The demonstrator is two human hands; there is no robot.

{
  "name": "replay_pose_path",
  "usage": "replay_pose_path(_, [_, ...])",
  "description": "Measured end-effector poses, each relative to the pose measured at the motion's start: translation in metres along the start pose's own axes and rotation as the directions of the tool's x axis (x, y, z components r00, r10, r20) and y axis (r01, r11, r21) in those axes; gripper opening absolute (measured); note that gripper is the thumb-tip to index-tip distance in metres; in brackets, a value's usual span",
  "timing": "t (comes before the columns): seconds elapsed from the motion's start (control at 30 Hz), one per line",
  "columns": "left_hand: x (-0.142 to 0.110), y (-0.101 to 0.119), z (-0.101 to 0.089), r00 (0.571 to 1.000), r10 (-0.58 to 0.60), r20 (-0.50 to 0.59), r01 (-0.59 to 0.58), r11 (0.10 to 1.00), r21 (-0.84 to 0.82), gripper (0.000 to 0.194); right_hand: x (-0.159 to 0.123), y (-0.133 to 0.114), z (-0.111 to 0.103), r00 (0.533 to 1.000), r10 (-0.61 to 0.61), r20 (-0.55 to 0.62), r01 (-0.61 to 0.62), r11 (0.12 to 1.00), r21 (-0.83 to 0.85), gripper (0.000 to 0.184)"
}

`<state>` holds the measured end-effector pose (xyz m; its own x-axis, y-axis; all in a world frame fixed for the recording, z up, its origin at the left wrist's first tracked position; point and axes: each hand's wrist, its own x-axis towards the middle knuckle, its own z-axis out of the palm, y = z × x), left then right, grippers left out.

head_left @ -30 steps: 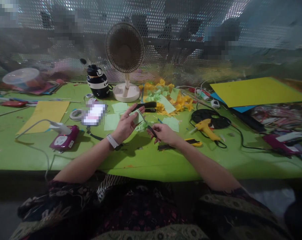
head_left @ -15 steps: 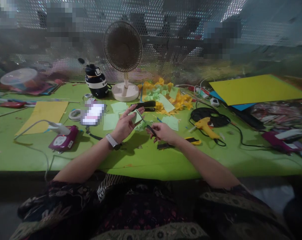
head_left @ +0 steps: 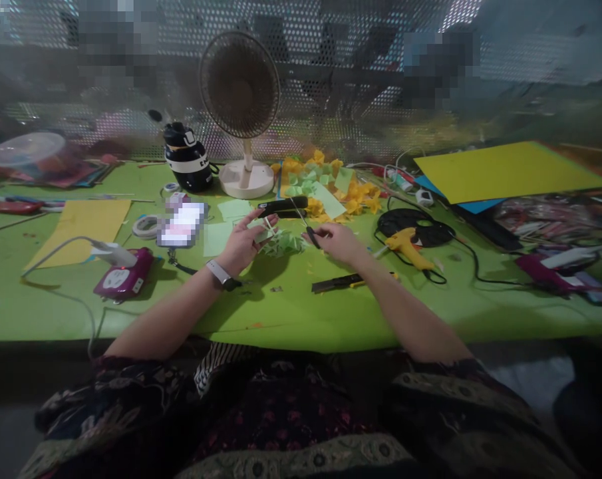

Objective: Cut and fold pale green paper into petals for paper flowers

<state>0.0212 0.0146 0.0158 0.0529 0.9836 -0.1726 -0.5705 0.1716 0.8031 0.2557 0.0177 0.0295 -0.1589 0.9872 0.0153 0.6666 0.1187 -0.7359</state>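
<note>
My left hand (head_left: 243,243), with a watch on its wrist, pinches a small piece of pale green paper (head_left: 270,226) over the table. My right hand (head_left: 338,241) is closed round the dark handles of a pair of scissors (head_left: 310,234), whose thin blades point up and left, apart from the paper. A heap of light green paper snippets (head_left: 287,242) lies between and below the hands. Behind them sits a black stapler (head_left: 283,205). Pale green paper sheets (head_left: 215,239) lie beside my left hand. Near my right forearm rests a black and yellow utility knife (head_left: 338,283).
Yellow and green paper flowers (head_left: 368,194) are piled at the back, near a fan (head_left: 245,176) and a dark bottle (head_left: 185,166). Left stand a phone (head_left: 181,223), tape roll (head_left: 146,227) and purple power socket (head_left: 124,276). A yellow glue gun (head_left: 409,247) lies right, its cable trailing.
The scissors have drawn away from the paper and now point more upward. My right hand has moved slightly right and up. My left hand has turned, and its paper looks smaller.
</note>
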Motion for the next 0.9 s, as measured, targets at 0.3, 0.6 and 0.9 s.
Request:
replay_pose_path(0.3, [-0.003,0.003,0.004,0.999,-0.015,-0.039,0.016,1.0,0.021,0.054,0.012,0.002,0.005,0.994,0.111,-0.018,-0.109,0.913,-0.393,0.033])
replay_pose_path(0.6, [-0.003,0.002,0.004,1.0,-0.011,-0.015,0.011,1.0,0.023,0.056,0.011,0.001,0.007,0.996,0.093,0.007,-0.08,0.886,-0.457,0.027])
replay_pose_path(0.9, [-0.002,-0.001,0.002,1.0,0.011,0.004,-0.011,0.999,0.032,0.055,-0.008,-0.017,0.01,0.985,-0.165,-0.052,0.154,0.972,-0.178,0.018])
